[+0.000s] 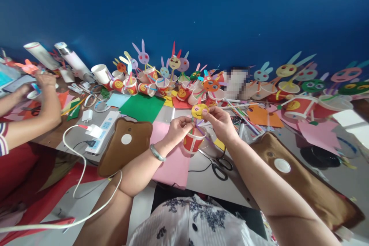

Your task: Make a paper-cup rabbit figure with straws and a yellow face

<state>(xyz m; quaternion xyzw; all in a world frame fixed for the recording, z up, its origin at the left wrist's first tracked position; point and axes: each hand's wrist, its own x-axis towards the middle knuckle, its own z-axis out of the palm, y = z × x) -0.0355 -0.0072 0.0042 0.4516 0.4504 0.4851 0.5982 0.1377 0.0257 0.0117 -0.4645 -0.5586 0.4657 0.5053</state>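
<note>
The left hand [179, 126] and right hand [216, 121] meet above a small red paper cup [192, 141], both pinching a round yellow paper face [199, 111] between closed fingertips. The face sits directly over the upright cup, level with both hands and equally near each, its purple straw stems [198, 127] running down into the cup. Beneath lie a pink paper sheet [173, 161] and black-handled scissors [220, 167] on the worktop [207, 184], with a row of finished paper-cup animals [170, 78] beyond.

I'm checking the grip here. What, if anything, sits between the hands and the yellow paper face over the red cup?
Nothing visible. Fingers of the left hand and right hand already pinch the yellow face directly, just above the red cup.
</note>
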